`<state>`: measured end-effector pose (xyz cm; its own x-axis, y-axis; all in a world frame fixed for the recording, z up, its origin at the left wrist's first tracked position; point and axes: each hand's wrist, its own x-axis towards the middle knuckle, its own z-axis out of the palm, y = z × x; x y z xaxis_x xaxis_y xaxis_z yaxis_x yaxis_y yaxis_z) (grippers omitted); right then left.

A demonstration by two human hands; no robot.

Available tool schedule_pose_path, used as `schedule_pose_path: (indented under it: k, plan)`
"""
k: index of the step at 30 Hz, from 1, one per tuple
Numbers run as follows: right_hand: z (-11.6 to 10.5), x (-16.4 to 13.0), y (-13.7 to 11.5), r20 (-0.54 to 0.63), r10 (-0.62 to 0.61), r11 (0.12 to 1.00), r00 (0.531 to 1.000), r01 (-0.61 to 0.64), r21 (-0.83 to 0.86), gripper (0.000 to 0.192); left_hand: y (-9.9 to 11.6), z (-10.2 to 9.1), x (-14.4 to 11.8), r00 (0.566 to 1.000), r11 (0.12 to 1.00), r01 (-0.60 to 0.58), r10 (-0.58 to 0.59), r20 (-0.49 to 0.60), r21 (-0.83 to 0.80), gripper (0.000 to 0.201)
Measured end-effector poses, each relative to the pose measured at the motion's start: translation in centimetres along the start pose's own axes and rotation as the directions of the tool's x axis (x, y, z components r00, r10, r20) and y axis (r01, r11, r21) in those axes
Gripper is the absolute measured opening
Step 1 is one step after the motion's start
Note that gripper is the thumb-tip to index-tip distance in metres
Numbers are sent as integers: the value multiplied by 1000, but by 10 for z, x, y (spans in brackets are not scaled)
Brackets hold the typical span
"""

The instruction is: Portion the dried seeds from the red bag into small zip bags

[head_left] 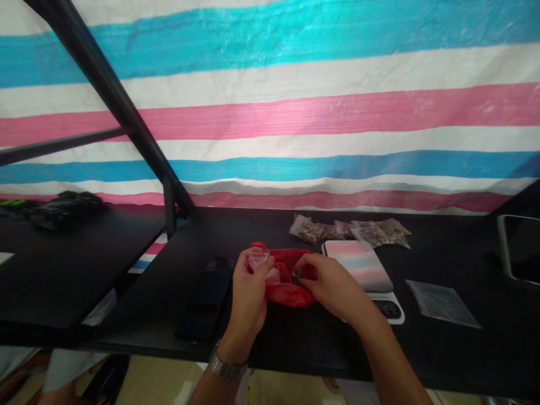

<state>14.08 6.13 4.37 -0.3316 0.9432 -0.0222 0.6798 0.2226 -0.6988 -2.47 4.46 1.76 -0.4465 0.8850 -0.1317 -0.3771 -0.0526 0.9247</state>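
My left hand (250, 281) is closed on a small clear zip bag (259, 258), held at the left side of a red plastic bag (291, 295). The red bag lies open on the black table. My right hand (323, 275) reaches into it with thumb and fingertips pinched together. Something small and dark shows at those fingertips, too small to name. Just right of the red bag is a white digital scale (358, 267) with a shiny square plate, partly covered by my right hand and forearm.
Filled small clear bags (307, 229) lie along the back of the black table (447, 360). A flat clear bag (442, 304) is right of the scale. A dark phone (205, 304) lies left of my hands. A light-rimmed device (521, 247) stands at the right edge. A black metal post (105, 73) slants at left.
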Motion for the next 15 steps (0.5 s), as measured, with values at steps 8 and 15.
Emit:
schedule_pose_path:
  k: [8, 15]
  plan:
    - [5, -1, -8, 61, 13, 965, 998, -29, 262, 15, 8, -1, 6, 999, 998, -31, 33, 21, -53, 50]
    - [8, -4, -11, 88, -15, 972, 996, -6, 235, 15, 9, -7, 10, 999, 998, -47, 48, 27, -29, 48]
